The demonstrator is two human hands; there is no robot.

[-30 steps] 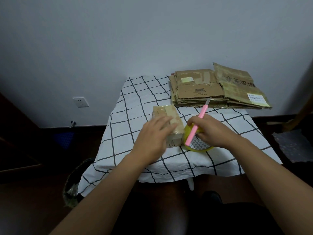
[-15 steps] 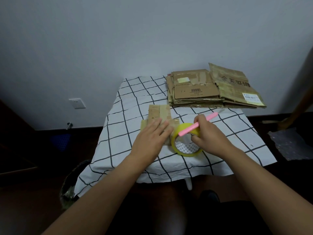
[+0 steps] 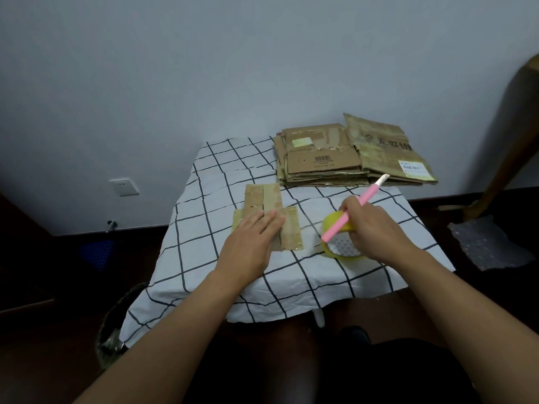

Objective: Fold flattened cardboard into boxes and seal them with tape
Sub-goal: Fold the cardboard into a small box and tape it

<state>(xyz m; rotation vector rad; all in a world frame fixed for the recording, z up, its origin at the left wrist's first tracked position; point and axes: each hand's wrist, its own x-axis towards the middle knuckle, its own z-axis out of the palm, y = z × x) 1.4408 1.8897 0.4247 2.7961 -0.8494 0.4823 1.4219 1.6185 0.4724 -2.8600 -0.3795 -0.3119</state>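
A small flattened cardboard piece (image 3: 264, 199) with tape strips lies in the middle of the checked tablecloth. My left hand (image 3: 252, 244) lies flat on its near part, fingers straight. My right hand (image 3: 374, 228) grips a pink utility knife (image 3: 354, 209) and holds a yellow tape roll (image 3: 341, 244) that stands on edge to the right of the cardboard piece. The knife's tip points up and to the far right. Part of the roll is hidden behind my right hand.
A stack of flattened cardboard boxes (image 3: 350, 157) fills the far right of the small table (image 3: 204, 199). A dark bin (image 3: 116, 330) stands on the floor at the lower left. A bubble-wrap sheet (image 3: 487, 243) lies on the floor at right. Wall socket (image 3: 124, 187) at left.
The small box has been pressed flat under my left hand. My right hand has moved the roll and knife to the right, away from the cardboard.
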